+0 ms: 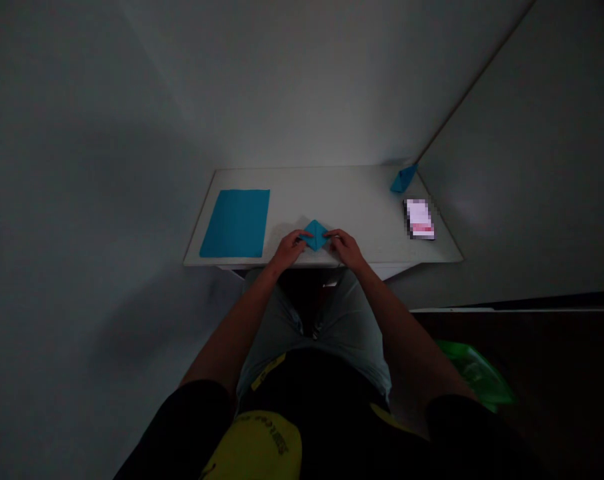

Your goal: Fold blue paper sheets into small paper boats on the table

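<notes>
Between my hands, near the front edge of the white table, a small piece of blue paper (316,233) is folded into a diamond with a crease down its middle. The fingers of my left hand (293,246) grip its left corner. On the opposite corner, my right hand (345,247) pinches the paper with its fingertips. Left of my hands lies a flat blue sheet (237,224). At the far right corner stands another folded blue paper piece (403,179).
The white table (327,190) stands against a wall, with a second wall (527,167) close on its right. A phone-like device with a blurred bright screen (420,219) lies near the right edge. On the floor at lower right is a green plastic bag (475,373).
</notes>
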`<action>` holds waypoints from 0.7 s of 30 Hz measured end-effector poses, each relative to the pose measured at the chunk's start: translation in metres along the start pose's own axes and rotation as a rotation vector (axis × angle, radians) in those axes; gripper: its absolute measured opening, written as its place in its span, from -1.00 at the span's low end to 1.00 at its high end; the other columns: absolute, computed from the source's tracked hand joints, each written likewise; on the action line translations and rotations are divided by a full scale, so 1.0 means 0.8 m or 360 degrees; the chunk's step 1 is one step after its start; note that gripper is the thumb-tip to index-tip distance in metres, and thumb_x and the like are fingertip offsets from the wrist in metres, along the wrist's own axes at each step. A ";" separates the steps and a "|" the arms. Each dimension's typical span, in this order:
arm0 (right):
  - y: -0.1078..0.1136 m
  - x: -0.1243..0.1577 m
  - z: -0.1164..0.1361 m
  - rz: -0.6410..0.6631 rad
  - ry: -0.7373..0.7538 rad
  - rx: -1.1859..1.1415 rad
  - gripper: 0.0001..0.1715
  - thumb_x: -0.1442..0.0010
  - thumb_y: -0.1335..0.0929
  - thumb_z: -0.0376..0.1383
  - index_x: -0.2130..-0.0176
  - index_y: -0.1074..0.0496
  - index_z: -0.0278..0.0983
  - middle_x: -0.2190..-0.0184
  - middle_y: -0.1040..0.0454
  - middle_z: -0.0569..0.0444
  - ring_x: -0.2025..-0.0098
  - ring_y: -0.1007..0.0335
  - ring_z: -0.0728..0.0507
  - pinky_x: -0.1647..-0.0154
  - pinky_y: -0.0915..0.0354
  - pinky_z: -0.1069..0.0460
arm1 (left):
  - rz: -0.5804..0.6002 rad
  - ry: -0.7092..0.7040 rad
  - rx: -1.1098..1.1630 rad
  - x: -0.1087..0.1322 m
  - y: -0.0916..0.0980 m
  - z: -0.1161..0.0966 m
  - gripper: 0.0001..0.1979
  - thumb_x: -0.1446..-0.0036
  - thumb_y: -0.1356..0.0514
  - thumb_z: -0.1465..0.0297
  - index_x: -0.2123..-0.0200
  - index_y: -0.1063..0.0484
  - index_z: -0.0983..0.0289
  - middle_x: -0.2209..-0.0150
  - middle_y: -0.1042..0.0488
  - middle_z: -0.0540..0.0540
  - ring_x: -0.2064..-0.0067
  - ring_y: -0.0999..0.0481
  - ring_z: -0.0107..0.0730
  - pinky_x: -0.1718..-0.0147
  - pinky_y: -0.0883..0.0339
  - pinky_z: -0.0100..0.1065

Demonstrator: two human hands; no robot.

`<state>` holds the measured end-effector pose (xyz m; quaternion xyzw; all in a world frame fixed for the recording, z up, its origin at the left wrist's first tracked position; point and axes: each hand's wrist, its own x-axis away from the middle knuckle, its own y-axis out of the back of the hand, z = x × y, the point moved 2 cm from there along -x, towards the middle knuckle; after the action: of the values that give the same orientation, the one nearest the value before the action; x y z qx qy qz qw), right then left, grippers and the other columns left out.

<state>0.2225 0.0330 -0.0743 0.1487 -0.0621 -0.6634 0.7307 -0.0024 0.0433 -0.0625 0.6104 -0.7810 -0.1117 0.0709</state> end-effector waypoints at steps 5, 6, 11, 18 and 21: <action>-0.003 -0.007 -0.008 -0.0121 0.0019 -0.0106 -0.40 -0.14 -0.52 0.19 0.05 -0.52 -0.16 0.33 -0.55 0.12 0.41 -0.41 -0.09 0.35 -0.39 -0.01 | -0.0086 -0.0052 0.0024 -0.003 0.000 0.005 -0.77 -0.18 -0.39 0.29 0.15 -0.54 0.26 0.23 -0.61 0.06 0.25 -0.58 -0.36 0.19 -0.47 -0.34; -0.004 -0.008 -0.008 -0.0128 0.0035 -0.0119 -0.33 -0.10 -0.54 0.19 0.00 -0.51 -0.16 0.29 -0.57 0.11 0.39 -0.42 -0.09 0.33 -0.41 -0.01 | -0.0101 -0.0068 0.0046 -0.004 0.000 0.006 -0.72 -0.15 -0.41 0.29 0.11 -0.52 0.25 0.22 -0.61 0.05 0.23 -0.58 -0.36 0.19 -0.47 -0.34; -0.006 -0.013 -0.007 -0.0031 0.0012 0.0059 -0.40 -0.21 -0.46 0.25 0.14 -0.60 -0.18 0.33 -0.59 0.07 0.34 -0.44 -0.13 0.27 -0.43 -0.04 | -0.0016 -0.0063 0.0084 -0.008 -0.001 0.009 -0.60 -0.22 -0.38 0.21 -0.06 -0.55 0.26 0.16 -0.66 0.10 0.14 -0.62 -0.29 0.09 -0.51 -0.28; -0.006 -0.012 0.004 -0.0117 -0.0027 -0.0030 -0.32 -0.21 -0.41 0.37 0.28 -0.56 -0.17 0.41 -0.54 0.09 0.40 -0.40 -0.13 0.32 -0.38 -0.04 | -0.0035 0.0065 0.0139 -0.014 -0.003 0.012 -0.53 -0.29 -0.28 -0.04 0.17 -0.68 0.27 0.20 -0.69 0.13 0.13 -0.64 -0.22 0.08 -0.58 -0.21; -0.004 -0.011 0.006 -0.0174 -0.0037 -0.0127 -0.30 -0.20 -0.41 0.39 0.27 -0.54 -0.17 0.43 -0.52 0.10 0.41 -0.41 -0.12 0.32 -0.40 -0.04 | -0.0103 0.0074 0.0246 -0.015 -0.003 0.013 -0.48 -0.27 -0.30 -0.10 0.19 -0.66 0.27 0.18 -0.68 0.14 0.07 -0.65 -0.18 0.05 -0.60 -0.18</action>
<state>0.2173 0.0408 -0.0696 0.1148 -0.0359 -0.7061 0.6978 0.0000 0.0551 -0.0732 0.6413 -0.7654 -0.0392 0.0381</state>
